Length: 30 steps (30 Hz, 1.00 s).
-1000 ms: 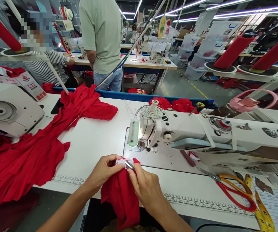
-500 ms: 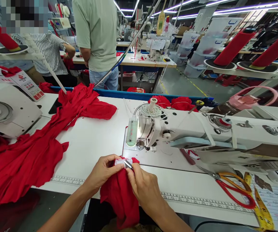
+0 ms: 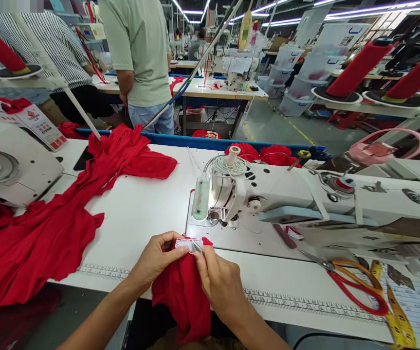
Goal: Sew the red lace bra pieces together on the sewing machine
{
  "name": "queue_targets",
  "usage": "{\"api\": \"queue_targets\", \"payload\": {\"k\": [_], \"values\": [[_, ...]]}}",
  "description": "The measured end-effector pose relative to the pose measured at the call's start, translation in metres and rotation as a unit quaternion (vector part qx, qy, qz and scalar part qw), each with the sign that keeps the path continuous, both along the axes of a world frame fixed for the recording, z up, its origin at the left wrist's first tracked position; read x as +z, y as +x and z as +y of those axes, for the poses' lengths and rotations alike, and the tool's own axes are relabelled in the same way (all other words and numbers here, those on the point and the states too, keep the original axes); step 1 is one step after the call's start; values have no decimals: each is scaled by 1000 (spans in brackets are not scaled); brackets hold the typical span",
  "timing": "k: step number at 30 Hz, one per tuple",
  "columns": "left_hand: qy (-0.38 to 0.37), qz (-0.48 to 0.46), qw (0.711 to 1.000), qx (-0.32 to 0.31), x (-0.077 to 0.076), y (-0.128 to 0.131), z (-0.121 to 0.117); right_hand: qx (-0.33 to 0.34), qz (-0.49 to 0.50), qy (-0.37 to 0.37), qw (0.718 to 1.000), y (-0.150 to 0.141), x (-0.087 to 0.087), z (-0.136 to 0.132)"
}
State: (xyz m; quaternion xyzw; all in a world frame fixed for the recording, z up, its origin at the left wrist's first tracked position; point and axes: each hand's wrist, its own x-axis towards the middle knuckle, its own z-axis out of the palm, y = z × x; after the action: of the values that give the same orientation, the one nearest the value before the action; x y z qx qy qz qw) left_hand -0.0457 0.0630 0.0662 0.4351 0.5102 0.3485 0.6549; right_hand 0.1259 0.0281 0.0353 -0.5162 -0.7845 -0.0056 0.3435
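My left hand (image 3: 160, 257) is closed on the upper left edge of a red cloth piece (image 3: 182, 296), with thumb and forefinger at a white label strip (image 3: 185, 244). My right hand (image 3: 220, 277) grips a small pointed metal tool (image 3: 197, 247), which looks like thread snips. The tool's tip rests at the label, and its handle is hidden in my palm. From the table edge the cloth hangs down towards my lap. Just beyond my hands is the needle end of a white sewing machine (image 3: 228, 194).
Heaped red fabric (image 3: 60, 214) covers the left of the table. Scissors with red and orange handles (image 3: 356, 284) lie at right beside a yellow tape measure (image 3: 399, 316). A printed ruler (image 3: 304, 306) runs along the front edge. Two people stand beyond the table.
The tool's tip has shifted slightly at the label while both hands keep their hold. The striped-shirt person behind has risen and moved to the left.
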Motion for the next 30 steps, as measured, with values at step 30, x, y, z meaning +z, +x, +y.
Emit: {"api": "queue_targets", "payload": {"k": [30], "values": [[30,5,1000,-5,-9,0,-2,-10,-44,-18,999,-1,1,-4]]}}
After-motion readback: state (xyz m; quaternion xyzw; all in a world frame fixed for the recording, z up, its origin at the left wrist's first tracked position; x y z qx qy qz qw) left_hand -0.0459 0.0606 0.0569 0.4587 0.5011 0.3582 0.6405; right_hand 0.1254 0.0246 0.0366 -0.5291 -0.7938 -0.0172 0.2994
